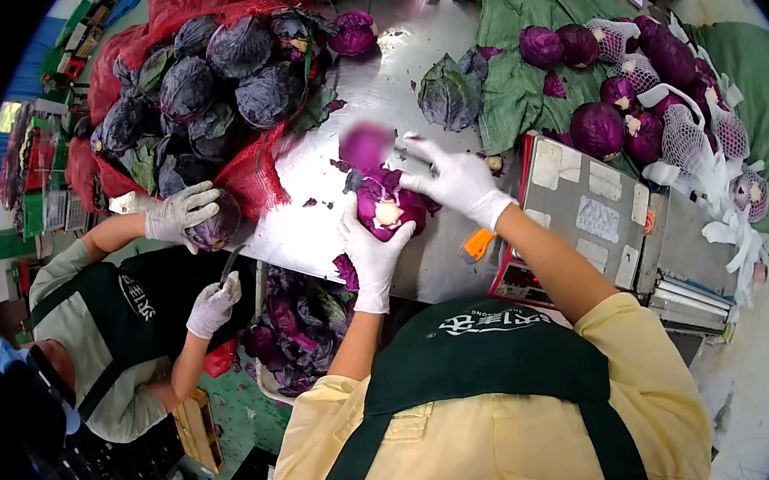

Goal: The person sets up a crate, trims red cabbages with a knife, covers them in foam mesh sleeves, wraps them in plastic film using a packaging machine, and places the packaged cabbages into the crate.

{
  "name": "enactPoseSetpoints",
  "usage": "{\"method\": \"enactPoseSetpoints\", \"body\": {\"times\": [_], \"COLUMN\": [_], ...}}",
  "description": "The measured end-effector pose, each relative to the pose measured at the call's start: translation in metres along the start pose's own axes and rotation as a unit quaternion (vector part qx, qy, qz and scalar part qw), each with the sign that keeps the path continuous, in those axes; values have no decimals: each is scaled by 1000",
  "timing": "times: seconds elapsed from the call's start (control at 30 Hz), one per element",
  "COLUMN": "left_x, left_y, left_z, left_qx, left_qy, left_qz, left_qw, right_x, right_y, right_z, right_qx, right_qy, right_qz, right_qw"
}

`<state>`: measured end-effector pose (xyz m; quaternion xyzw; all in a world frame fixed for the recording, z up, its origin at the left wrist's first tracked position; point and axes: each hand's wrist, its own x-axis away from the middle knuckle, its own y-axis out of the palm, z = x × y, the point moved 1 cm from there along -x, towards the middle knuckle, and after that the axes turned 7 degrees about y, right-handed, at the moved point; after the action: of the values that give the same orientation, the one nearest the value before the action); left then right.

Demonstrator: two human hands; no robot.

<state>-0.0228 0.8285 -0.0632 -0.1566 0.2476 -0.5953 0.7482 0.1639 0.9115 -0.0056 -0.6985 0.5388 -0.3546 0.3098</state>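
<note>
With its pale stem end facing the camera, the round purple cabbage (388,210), long axis unclear, is over the worktop (442,267), toward its near edge. The apron's (495,358) white characters are too distorted to read. The left hand (374,264) cups it from below, thumb and fingers spread; the right hand (459,185) angles in, fingers parted beside something blurred.
</note>
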Motion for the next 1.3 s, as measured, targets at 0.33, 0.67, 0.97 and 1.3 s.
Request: {"method": "enactPoseSetpoints", "body": {"times": [0.33, 0.67, 0.97, 1.3], "left_x": [-4, 5, -38, -18], "left_y": [2, 1, -30, -8], "left_z": [12, 10, -14, 24], "left_qx": [-106, -74, 32, -115], "left_qy": [29, -6, 152, 83], "left_qz": [-16, 12, -170, -96], "left_qw": [994, 997, 973, 985], "right_x": [-16, -74, 52, 60], "right_y": [12, 28, 35, 45], "right_z": [-18, 45, 22, 2], "right_qx": [150, 46, -137, -43], "right_qy": [-150, 110, 41, 6], "right_qz": [-11, -106, -7, 4], "right_qw": [977, 987, 990, 999]}}
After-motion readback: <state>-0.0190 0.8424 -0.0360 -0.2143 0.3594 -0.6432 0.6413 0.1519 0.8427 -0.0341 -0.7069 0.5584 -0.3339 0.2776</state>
